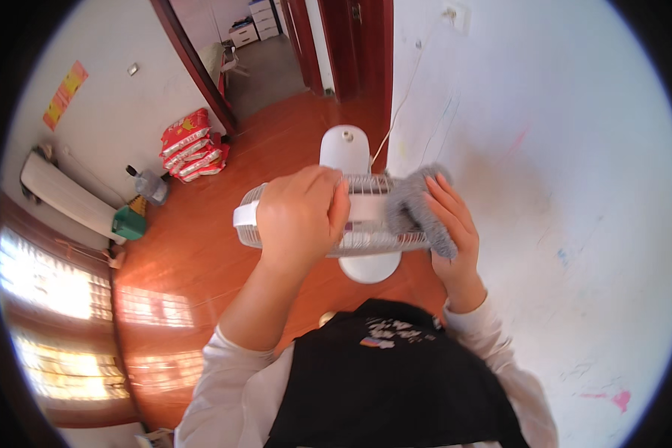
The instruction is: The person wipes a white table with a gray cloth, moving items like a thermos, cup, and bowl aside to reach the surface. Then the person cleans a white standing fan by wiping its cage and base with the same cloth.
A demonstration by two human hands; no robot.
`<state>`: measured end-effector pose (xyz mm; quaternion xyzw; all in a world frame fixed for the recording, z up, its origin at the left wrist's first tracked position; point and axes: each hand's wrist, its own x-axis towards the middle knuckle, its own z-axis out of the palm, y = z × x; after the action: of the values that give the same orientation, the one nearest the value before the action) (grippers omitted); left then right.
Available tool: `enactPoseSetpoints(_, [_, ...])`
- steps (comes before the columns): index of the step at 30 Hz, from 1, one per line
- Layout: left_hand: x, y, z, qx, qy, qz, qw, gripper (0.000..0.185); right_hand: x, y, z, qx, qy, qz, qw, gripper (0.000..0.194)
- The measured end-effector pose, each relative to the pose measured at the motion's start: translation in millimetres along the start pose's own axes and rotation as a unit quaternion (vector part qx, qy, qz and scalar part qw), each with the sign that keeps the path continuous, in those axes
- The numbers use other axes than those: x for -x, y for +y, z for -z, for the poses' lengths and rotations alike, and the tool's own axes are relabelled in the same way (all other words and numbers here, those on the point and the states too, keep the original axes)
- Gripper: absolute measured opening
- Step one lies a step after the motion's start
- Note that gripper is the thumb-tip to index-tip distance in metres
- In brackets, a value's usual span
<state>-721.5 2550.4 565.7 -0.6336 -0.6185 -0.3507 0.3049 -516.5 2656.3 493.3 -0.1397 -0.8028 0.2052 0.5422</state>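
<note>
A white electric fan [344, 145] stands before me, seen from above with its wire guard [375, 243] edge-on. My left hand [297, 218] is closed over the top rim of the guard, left of its middle. In my right hand [460, 238] is a grey fluffy cloth [417, 210], pressed against the right part of the guard. The motor housing with a small knob sticks out on the far side. A rounded white part [372, 269] shows below the guard on the near side. My hands cover portions of the rim.
Close on the right is a marked white wall [537, 224], with a cord [406, 106] running down from a socket toward the fan. Red sacks [193, 148] are stacked by the doorway. A water jug [152, 186] and a green bin [129, 223] stand along the left wall.
</note>
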Motion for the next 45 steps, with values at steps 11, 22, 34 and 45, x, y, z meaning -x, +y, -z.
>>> enactPoseSetpoints(11, [-11.6, 9.2, 15.5, 0.084, 0.027, -0.010, 0.996, 0.027, -39.1, -11.8, 37.1, -0.351, 0.183, -0.238, 0.887, 0.024])
enactPoseSetpoints(22, [-17.6, 11.7, 59.1, 0.391, 0.013, 0.105, 0.914, 0.061, -56.5, -88.6, -13.0, -0.462, -0.030, -0.188, 0.866, 0.033])
enactPoseSetpoints(34, [1.1, -12.8, 88.5, 0.530, 0.041, 0.207, 0.821, 0.047, -95.9, -117.2, -40.2, -0.049, -0.081, 0.053, 0.994, 0.016])
enactPoseSetpoints(45, [12.3, -55.8, 96.1, 0.646, -0.079, 0.284, 0.705, 0.024, -122.2, -100.8, -23.3, -0.184, -0.071, -0.241, 0.950, 0.026])
